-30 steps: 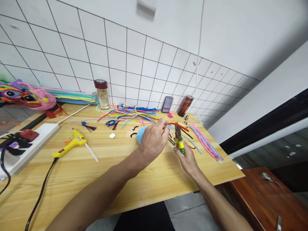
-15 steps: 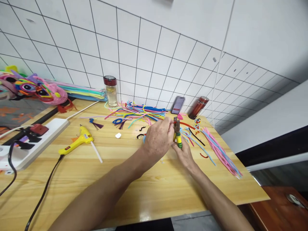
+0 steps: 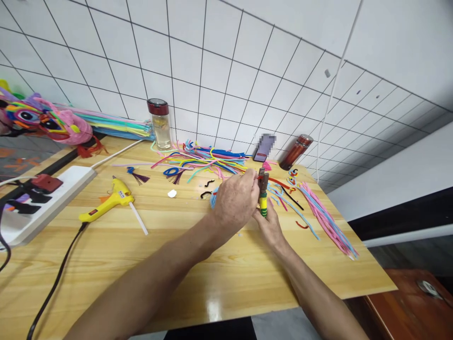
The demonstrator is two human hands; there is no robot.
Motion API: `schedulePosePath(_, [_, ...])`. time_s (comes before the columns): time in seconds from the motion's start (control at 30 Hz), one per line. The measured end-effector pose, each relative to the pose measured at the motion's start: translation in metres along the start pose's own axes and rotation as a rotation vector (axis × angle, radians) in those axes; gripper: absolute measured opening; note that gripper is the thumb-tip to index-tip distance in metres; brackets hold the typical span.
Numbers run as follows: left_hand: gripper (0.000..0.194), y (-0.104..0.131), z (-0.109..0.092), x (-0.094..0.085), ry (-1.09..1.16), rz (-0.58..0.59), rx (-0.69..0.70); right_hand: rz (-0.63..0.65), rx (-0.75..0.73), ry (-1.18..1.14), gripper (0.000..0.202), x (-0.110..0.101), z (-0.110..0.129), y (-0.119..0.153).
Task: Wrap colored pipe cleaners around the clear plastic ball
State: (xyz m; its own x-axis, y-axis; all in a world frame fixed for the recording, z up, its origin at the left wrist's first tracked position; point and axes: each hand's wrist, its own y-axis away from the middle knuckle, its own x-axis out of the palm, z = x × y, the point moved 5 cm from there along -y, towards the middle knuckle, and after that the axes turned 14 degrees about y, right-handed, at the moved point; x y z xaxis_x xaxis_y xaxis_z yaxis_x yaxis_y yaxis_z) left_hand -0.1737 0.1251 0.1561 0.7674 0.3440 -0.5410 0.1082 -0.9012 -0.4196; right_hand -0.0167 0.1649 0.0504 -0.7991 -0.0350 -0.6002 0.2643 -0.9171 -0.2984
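Head view: pliers (image 3: pixel 263 194) upright in right hand (image 3: pixel 271 225) — left hand (image 3: pixel 235 203) just beside.

The left hand (image 3: pixel 235 200) covers most of a light-blue thing (image 3: pixel 213 199), and only an edge peeks out (what it is, hard to say). The pliers (image 3: pixel 262 193) show their head, the grips buried in the right hand (image 3: pixel 269 225). The phone (image 3: pixel 264 147) screen is blurred. The power strip (image 3: pixel 42 200) runs off the left edge.

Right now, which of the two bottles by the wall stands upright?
The clear glass bottle with the dark red lid stands upright; the reddish-brown bottle near the phone leans.
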Motion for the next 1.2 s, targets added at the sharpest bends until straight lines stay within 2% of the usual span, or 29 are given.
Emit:
schedulePosePath(0.4, [0.021,0.001,-0.009,0.009,-0.105,0.139,-0.054,0.005,0.025,-0.026,0.047,0.003,0.003,0.003])
schedulePosePath(0.7, [0.02,0.0,-0.002,0.012,-0.04,0.122,-0.051,0.03,0.054,-0.014,0.048,0.004,-0.007,0.004])
schedulePosePath(0.87, [0.018,0.001,0.0,0.014,-0.018,0.1,-0.018,0.022,0.012,0.016,0.042,0.001,-0.004,0.004])
schedulePosePath(1.2, [0.022,0.001,-0.001,0.014,-0.057,0.153,-0.037,-0.002,0.0,0.137,0.029,-0.002,-0.003,0.004])
